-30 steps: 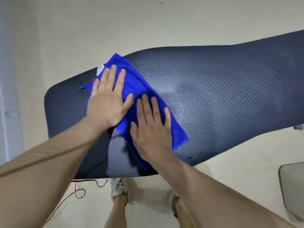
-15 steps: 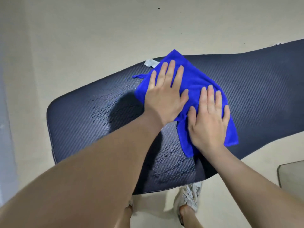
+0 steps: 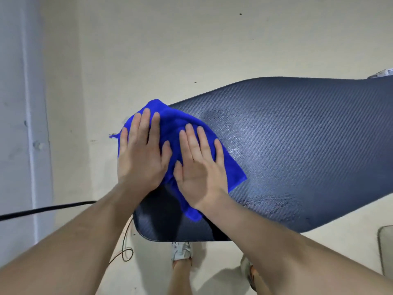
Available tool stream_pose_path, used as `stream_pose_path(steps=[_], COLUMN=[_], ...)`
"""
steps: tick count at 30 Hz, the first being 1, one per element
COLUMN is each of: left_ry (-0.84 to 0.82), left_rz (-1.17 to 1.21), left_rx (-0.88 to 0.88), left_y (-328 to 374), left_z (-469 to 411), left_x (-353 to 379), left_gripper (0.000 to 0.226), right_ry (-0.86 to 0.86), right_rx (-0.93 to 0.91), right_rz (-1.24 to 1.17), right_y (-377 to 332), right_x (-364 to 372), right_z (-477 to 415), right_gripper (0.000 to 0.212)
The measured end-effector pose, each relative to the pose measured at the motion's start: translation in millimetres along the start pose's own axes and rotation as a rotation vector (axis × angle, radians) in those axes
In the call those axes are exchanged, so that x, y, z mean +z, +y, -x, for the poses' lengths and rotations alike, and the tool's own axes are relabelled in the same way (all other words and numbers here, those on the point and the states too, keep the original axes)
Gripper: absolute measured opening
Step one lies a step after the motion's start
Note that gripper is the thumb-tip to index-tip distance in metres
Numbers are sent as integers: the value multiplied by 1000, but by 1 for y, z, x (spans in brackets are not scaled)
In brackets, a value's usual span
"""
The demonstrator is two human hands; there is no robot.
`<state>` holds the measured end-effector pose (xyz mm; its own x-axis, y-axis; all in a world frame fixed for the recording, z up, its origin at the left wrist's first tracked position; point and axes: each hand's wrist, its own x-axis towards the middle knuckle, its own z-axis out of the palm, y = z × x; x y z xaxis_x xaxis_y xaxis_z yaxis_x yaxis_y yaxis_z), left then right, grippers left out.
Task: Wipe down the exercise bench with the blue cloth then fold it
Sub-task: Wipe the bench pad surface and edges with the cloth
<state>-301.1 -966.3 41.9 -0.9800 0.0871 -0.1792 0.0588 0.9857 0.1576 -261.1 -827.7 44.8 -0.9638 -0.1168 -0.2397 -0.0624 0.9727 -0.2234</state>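
Observation:
The blue cloth [image 3: 176, 124] lies spread over the left end of the dark textured exercise bench [image 3: 297, 135], its far corner hanging past the bench edge. My left hand [image 3: 141, 154] presses flat on the cloth's left part with straight fingers. Beside it my right hand [image 3: 200, 167] presses flat on the cloth's middle, fingers spread. Both palms hide much of the cloth. Damp streaks show on the bench pad near its front edge, right of my right forearm.
A black cable [image 3: 46, 208] runs across the floor at the left, and thin wires [image 3: 125, 250] loop under the bench end. A pale wall panel [image 3: 19, 124] stands at the far left. My feet [image 3: 181, 252] are below the bench. A grey object [image 3: 386, 250] sits at the right edge.
Both hands have slid the cloth back leftward along the bench, from the middle of the pad to its left end. They stay flat on it.

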Motion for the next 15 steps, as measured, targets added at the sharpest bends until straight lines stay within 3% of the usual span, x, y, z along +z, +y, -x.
stream_pose_path(steps=[5,10,15], left_ry=[-11,12,13], left_rz=[144,102,17], left_rx=[-139,-171,107], left_y=[-23,-4,57], left_z=[19,11,-17], left_x=[-1,-5,5], left_gripper=[62,63,66], right_ry=[-30,-42,-22], right_rx=[-131,-257,-104], right_rz=[79,37,115], right_y=[-24,22,93], right_x=[4,-10,-26], right_z=[0,-3,15], right_gripper=[63,63,62])
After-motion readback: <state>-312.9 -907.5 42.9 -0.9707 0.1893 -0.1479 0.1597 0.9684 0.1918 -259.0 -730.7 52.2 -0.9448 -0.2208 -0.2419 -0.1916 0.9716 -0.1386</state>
